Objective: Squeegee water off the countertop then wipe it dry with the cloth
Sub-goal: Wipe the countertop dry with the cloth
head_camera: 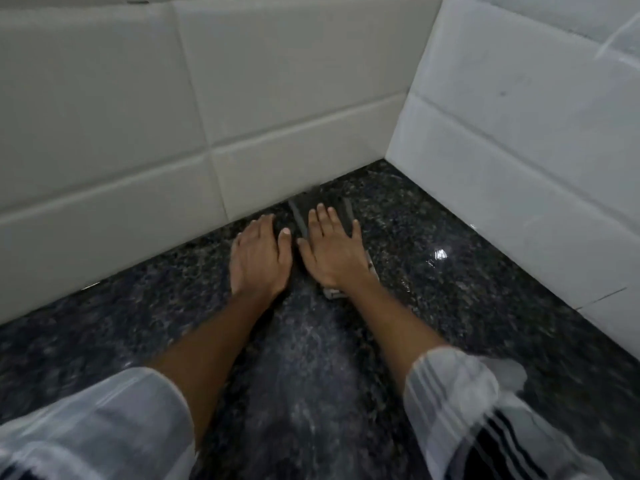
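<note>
The dark speckled granite countertop (467,306) runs into a corner of white tiled walls. My right hand (332,251) lies flat, fingers spread, pressing down on a dark flat squeegee (304,211) close to the back wall. The tool is blurred, and a pale end of it (333,292) sticks out beside my wrist. My left hand (258,258) rests palm down on the stone just left of it, holding nothing, its thumb almost touching my right hand. Wet streaks (311,358) and bright glints of water (440,254) show on the surface. No cloth is in view.
The back tiled wall (173,133) and the right tiled wall (519,133) meet at the corner just beyond my hands. Rolled-up striped white sleeves (460,393) cover both forearms near the bottom of the view.
</note>
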